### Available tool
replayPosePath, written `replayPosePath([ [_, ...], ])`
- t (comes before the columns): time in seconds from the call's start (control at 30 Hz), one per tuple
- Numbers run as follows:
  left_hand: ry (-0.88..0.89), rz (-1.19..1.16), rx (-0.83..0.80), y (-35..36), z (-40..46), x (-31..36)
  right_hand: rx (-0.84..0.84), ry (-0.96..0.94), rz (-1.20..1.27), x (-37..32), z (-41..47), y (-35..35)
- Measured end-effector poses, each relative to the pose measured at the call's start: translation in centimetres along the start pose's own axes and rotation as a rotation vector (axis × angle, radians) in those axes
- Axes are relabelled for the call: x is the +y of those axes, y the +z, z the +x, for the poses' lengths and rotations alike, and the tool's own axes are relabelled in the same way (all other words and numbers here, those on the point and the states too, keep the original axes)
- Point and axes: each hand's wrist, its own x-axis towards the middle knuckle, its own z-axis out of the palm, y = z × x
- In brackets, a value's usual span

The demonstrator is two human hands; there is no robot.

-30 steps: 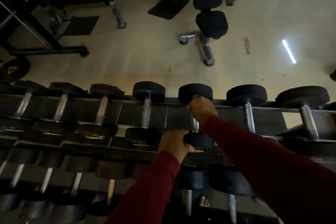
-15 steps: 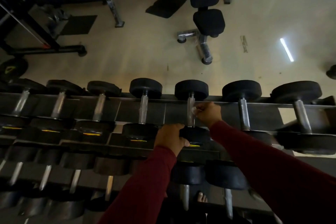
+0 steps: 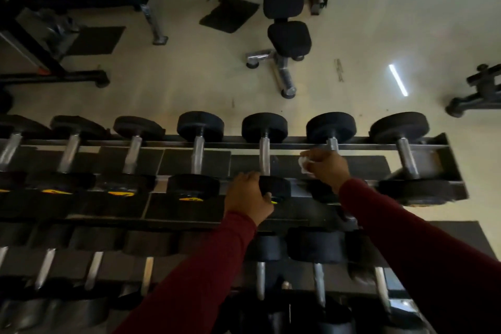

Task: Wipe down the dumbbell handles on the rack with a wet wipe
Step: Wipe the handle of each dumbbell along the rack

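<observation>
Looking down on a dumbbell rack. Left hand gripping the near head of a dumbbell on the top row. Right hand pinching a white wipe, hovering between that dumbbell's handle and the next handle to the right. Bench standing on the floor beyond.

Both arms reach forward (red sleeves), left hand and right hand curled.

Seven dumbbells on the rack's top row, two hands, one wipe, two benches in the upper frame.
</observation>
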Motion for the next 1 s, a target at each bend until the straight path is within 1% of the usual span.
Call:
replayPosePath([
  [0.07,0.116,0.002,0.059,1.1,-0.3,1.8,0.047,0.007,-0.068,0.7,-0.9,-1.9],
  [0.1,0.176,-0.018,0.056,1.6,-0.3,3.0,0.081,0.012,-0.098,0.9,-1.4,-2.8],
  [0.17,0.226,-0.114,-0.033,2.5,-0.3,6.0,0.151,0.008,-0.167,1.4,-2.0,-4.7],
  [0.27,0.189,-0.141,-0.190,4.0,0.2,10.3,0.180,-0.002,-0.430,1.6,-2.7,-7.4],
  [0.33,0.146,-0.124,-0.248,4.9,0.3,12.4,0.210,-0.004,-0.464,1.9,-2.8,-9.2],
  [0.4,0.107,-0.083,-0.256,5.6,0.4,14.1,0.218,-0.001,-0.449,2.6,-2.6,-10.3],
  [0.57,0.014,-0.019,-0.193,6.1,1.9,15.9,0.133,0.023,-0.499,4.4,-0.7,-11.3],
  [0.67,-0.061,0.025,-0.187,6.4,2.4,16.7,0.039,0.048,-0.512,5.4,1.1,-11.0],
  [0.77,-0.134,0.061,-0.154,6.8,2.4,17.7,-0.053,0.009,-0.571,6.1,3.2,-10.2],
  [0.83,-0.180,0.073,-0.133,7.2,2.5,18.1,-0.133,0.008,-0.534,6.8,4.6,-9.3],
  [0.9,-0.214,0.080,-0.130,7.4,2.6,18.5,-0.149,-0.028,-0.511,7.5,5.5,-8.6],
  [1.0,-0.247,0.121,-0.127,7.5,2.9,19.1,-0.128,0.005,-0.464,9.0,6.5,-8.3],
])
